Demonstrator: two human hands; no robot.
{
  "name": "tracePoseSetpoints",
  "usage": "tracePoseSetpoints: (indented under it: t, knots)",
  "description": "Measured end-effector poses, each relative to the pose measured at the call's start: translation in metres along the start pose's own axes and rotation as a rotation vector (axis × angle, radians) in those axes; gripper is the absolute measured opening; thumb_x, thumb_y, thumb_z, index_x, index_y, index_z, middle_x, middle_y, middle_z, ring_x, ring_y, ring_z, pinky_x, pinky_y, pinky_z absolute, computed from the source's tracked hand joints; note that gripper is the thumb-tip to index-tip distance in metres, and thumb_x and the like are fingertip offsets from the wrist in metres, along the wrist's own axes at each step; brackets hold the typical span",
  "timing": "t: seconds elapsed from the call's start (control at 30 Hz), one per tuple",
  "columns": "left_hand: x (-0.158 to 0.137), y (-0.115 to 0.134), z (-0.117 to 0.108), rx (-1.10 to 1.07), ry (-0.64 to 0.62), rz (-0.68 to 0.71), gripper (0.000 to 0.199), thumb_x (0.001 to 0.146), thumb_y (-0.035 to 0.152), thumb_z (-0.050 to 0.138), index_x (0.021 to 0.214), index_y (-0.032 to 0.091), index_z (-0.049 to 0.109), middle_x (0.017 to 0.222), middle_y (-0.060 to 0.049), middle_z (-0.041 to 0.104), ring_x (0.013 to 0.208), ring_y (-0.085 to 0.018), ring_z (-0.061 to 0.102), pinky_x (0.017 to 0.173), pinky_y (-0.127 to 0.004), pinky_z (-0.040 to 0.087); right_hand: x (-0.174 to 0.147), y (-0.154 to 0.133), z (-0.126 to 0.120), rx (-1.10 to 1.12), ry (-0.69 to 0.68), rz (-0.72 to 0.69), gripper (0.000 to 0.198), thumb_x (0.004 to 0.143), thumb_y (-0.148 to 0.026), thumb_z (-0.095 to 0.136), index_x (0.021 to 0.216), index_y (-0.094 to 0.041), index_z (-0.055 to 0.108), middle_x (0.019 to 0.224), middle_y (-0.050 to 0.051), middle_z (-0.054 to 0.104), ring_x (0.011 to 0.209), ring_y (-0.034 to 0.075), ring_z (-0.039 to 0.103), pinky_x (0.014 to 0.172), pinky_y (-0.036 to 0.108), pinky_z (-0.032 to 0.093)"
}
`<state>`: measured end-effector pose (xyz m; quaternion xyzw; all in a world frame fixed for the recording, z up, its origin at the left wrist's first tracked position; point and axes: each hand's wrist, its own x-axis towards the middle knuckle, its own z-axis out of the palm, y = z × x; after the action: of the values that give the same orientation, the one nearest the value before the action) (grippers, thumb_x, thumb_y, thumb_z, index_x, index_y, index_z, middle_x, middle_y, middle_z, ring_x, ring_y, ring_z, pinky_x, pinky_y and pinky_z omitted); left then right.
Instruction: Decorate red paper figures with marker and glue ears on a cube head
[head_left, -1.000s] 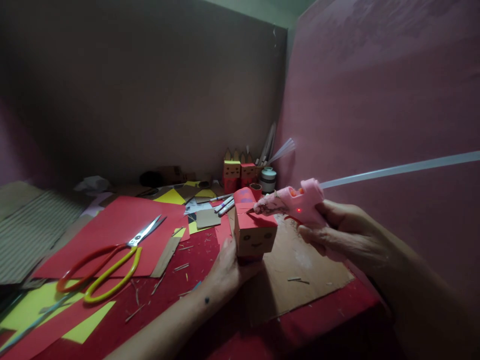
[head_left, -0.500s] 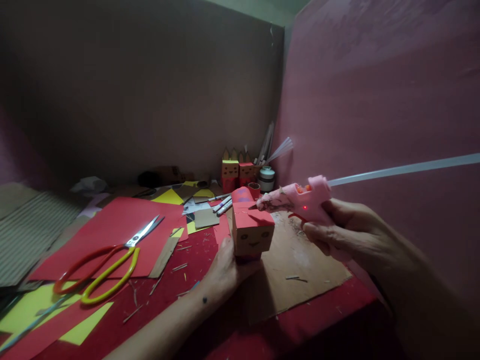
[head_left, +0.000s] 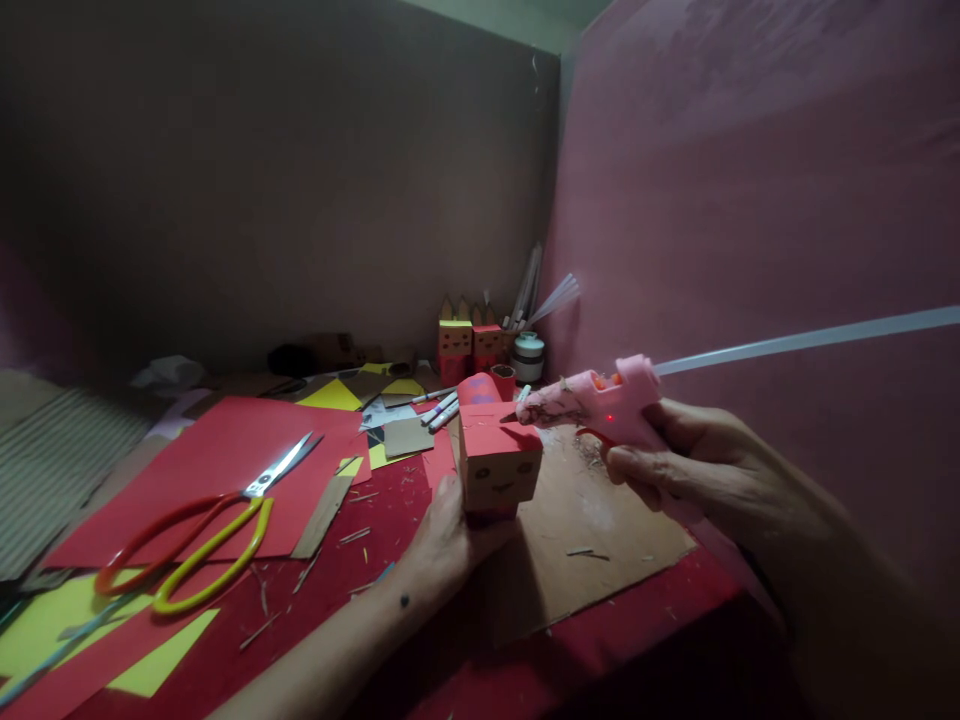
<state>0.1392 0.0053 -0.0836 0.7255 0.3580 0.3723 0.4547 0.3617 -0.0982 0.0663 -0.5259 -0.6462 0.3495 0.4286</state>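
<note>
My left hand point(head_left: 450, 535) grips a small cardboard figure point(head_left: 501, 478) low on its left side. The figure's boxy head has a drawn face and a red paper top. Fingers wrap behind and under it, partly hidden. In my right hand point(head_left: 675, 455) is a pink glue gun point(head_left: 592, 398) with its red light lit. A long clear glue stick point(head_left: 810, 340) juts out from its back end. The dark nozzle points left, right at the red top; whether it touches the paper I cannot tell.
Scissors point(head_left: 259, 490) with red and yellow handles lie on red paper point(head_left: 210, 460) at left. A cardboard sheet point(head_left: 600, 560) lies under the hands on the red table. Two finished-looking box figures point(head_left: 455, 340), a white jar point(head_left: 529, 355) and several markers point(head_left: 442, 412) stand or lie farther back.
The view has shifted slightly, so the table things and the figure sit a little farther left. The glue gun's nozzle is slightly nearer the right part of the figure's red top.
</note>
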Motion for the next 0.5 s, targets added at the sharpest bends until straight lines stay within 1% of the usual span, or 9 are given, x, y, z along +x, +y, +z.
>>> tracePoseSetpoints:
  t: [0.1,0.17,0.33,0.5]
  knots:
    - [-0.003,0.003,-0.001,0.012,0.014,-0.024,0.054,0.072,0.037,0.079,0.122,0.020,0.068,0.118,-0.013,0.072,0.112,-0.040,0.065,0.095,-0.059,0.054,0.000,0.002,0.001,-0.003,0.007,-0.003,0.031,0.088,-0.047,0.075,0.085,-0.017,0.067,0.061,-0.005,0.046,0.051,0.008,0.037,0.046,0.022,0.033]
    - [-0.005,0.007,-0.001,0.011,0.020,-0.031,0.053,0.073,0.036,0.079,0.123,0.020,0.068,0.120,-0.013,0.071,0.114,-0.040,0.064,0.098,-0.059,0.053,0.001,0.003,0.001,0.008,-0.004,-0.004,0.030,0.089,-0.046,0.074,0.086,-0.017,0.066,0.062,-0.005,0.046,0.050,0.007,0.036,0.046,0.022,0.031]
    - [-0.005,0.012,0.000,-0.013,0.016,-0.031,0.053,0.072,0.033,0.079,0.122,0.021,0.068,0.117,-0.012,0.073,0.113,-0.039,0.066,0.096,-0.057,0.055,0.003,0.004,0.001,0.017,-0.029,-0.011,0.028,0.091,-0.045,0.072,0.092,-0.017,0.066,0.063,-0.005,0.044,0.051,0.007,0.036,0.046,0.021,0.031]
    - [-0.004,0.014,-0.001,0.002,0.006,-0.046,0.053,0.072,0.036,0.079,0.122,0.020,0.068,0.120,-0.011,0.074,0.114,-0.039,0.066,0.097,-0.055,0.054,0.002,0.004,0.001,0.017,-0.015,-0.018,0.029,0.090,-0.045,0.073,0.088,-0.017,0.065,0.062,-0.005,0.045,0.052,0.008,0.036,0.046,0.021,0.031]
